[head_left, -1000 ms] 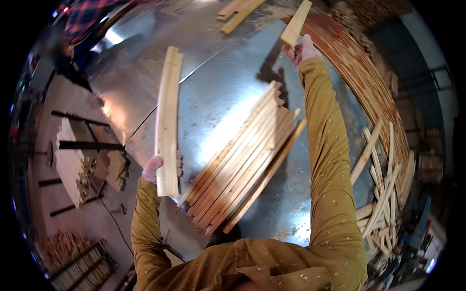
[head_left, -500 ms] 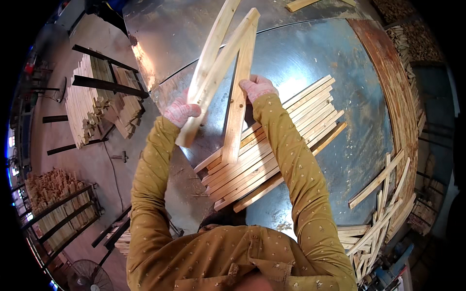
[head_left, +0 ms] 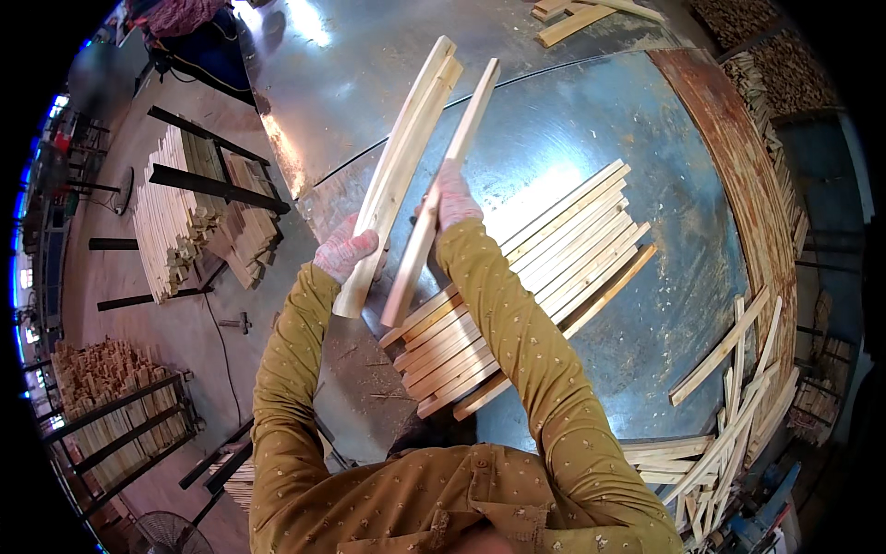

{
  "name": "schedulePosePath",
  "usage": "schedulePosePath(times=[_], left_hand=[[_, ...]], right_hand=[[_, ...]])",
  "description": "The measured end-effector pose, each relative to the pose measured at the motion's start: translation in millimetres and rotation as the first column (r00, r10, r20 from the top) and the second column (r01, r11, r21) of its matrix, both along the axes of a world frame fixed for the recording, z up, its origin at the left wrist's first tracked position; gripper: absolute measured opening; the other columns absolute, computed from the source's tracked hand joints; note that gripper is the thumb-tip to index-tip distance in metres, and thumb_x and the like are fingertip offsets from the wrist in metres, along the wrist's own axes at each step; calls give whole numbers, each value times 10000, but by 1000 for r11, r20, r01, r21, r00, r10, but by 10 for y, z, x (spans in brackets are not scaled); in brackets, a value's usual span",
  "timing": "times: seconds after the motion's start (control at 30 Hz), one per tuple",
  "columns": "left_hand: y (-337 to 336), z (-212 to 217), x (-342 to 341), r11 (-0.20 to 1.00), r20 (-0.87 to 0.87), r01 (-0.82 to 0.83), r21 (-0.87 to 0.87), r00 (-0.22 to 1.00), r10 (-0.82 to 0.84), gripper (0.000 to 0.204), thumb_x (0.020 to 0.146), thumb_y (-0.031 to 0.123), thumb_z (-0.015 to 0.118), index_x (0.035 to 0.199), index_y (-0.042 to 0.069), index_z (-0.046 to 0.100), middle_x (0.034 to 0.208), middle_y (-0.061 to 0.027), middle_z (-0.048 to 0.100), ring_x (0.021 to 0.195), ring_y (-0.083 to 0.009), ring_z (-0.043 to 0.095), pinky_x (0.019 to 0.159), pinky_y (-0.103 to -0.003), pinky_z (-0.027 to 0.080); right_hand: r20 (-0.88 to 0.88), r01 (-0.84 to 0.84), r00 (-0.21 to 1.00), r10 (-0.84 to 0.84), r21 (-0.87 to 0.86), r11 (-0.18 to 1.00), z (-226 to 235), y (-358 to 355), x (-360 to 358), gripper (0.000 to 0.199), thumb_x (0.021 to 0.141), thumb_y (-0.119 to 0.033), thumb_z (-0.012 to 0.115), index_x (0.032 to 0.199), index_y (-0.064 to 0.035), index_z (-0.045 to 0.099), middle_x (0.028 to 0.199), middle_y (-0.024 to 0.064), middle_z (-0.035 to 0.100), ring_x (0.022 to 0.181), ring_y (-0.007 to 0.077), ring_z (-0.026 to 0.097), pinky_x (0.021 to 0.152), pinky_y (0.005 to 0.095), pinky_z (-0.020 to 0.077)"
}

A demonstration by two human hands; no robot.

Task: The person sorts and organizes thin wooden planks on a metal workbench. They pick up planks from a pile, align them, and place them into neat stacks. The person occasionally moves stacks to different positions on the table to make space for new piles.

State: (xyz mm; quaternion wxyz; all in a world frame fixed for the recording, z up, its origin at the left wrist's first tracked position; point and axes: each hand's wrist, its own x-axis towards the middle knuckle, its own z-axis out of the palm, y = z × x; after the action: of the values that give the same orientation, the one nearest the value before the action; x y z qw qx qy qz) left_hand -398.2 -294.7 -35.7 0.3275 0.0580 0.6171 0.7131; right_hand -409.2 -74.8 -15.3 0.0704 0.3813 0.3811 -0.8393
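Note:
My left hand [head_left: 345, 247], in a pink-and-white glove, is closed around two pale wooden strips [head_left: 402, 162] lying side by side, raised over the table's left edge. Just to the right, my right hand [head_left: 454, 196], gloved alike, grips a single wooden strip [head_left: 475, 109] with its narrow edge turned up. The single strip slants nearly parallel to the pair, with a gap between them. Below and right of my hands, a row of several wooden strips [head_left: 563, 249] lies on the metal table [head_left: 688, 175]; my right forearm covers part of it.
Loose strips [head_left: 729, 411] lie jumbled at the table's right, beside a worn wooden border [head_left: 729, 166]. A few short pieces [head_left: 577, 23] sit at the far edge. On the left floor stand racks of stacked strips [head_left: 175, 208] and a fan [head_left: 171, 531].
The strip in my right hand has turned from its broad face onto its narrow edge and moved left. Its far end has swung away from the left-hand strips, which now lie closer together.

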Motion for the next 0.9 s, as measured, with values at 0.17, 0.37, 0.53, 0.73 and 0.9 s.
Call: schedulePosePath(times=[0.17,0.37,0.53,0.73,0.9], left_hand=[[182,51,52,896,-378,-86,-435,921,-95,732,990,613,368,1395,10,458,1259,-100,584,1148,-168,521,999,-311,419],[180,442,-56,996,214,-69,-60,973,80,546,973,468,523,1251,-1,569,1009,-91,648,811,-202,653,695,-337,540],[264,607,-92,876,731,-274,397,671,-122,575,1004,467,415,1254,-46,488,912,-92,534,569,-178,495,464,-314,457],[192,201,-88,862,776,-344,373,625,-87,445,950,365,594,1159,-27,572,839,-46,581,671,-151,594,514,-314,540],[479,94,70,929,738,-368,45,639,218,340,903,352,693,1087,66,683,817,-42,704,698,-115,670,579,-293,583]], right_hand=[[152,-297,955,256,515,804,177,-335,71,804,807,-551,713,1357,-8,491,1236,184,605,1090,287,593,942,356,465],[-147,-366,810,568,630,685,-459,46,-25,515,914,-357,594,1231,44,527,1067,173,659,973,281,647,841,364,531],[-202,-53,977,-68,-541,839,152,334,96,353,965,-315,540,1028,32,549,858,145,623,754,256,631,649,348,556],[-257,-94,966,-30,-457,885,223,308,198,266,946,-215,617,1006,37,553,831,147,617,729,266,613,693,391,544],[-91,-121,989,120,2,993,110,255,160,421,866,-276,740,1083,42,568,943,166,661,793,274,633,721,405,536]])
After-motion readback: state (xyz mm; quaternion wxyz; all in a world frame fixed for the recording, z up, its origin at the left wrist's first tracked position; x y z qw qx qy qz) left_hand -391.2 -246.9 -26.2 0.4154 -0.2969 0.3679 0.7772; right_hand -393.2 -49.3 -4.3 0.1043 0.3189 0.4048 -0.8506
